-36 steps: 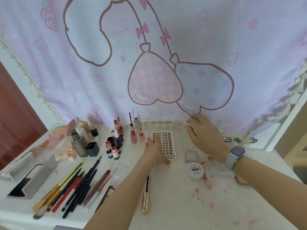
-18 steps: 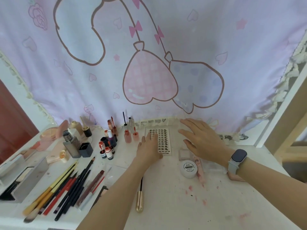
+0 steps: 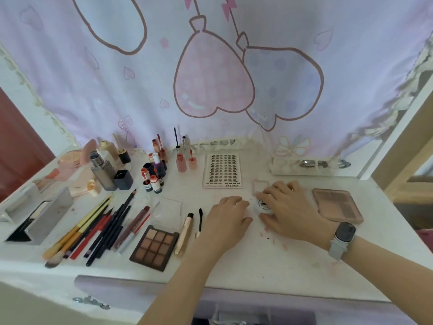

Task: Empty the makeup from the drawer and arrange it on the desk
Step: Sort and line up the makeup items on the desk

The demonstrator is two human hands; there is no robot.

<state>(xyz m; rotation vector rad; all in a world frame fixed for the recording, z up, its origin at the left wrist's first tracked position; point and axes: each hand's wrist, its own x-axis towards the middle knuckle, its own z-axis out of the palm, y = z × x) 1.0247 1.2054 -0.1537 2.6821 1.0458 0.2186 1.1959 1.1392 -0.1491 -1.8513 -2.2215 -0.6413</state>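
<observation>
Nearest, the drawer [image 3: 234, 313] is sitting just under the desk [image 3: 257, 261] edge, contents hidden, so how much makeup is left inside cannot be told. On the desk, the left hand [image 3: 225, 221] is resting knuckles-up with fingers curled under; whether it is holding anything cannot be told. Just beside it, the right hand [image 3: 288, 207] is curling fingers and thumb around a small white jar [image 3: 264, 204], which is sitting on the desk and mostly covered. Risk, as a judgement: the two hands are crowding one spot, so a sideways slide could be knocking the jar loose or nudging the wands [image 3: 187, 231] lying just left, and these may roll toward the front edge. A clear square case [image 3: 260, 185] is touching the right fingertips and could be getting pushed. Farther left, a palette [image 3: 154, 247] and a fan of pencils [image 3: 93, 228] are taking up room; a pink compact [image 3: 337, 205] is lying right. Beyond, a lash card [image 3: 222, 171] and upright bottles [image 3: 154, 170] are standing near the curtain [image 3: 210, 66], easy to topple on a reach.
</observation>
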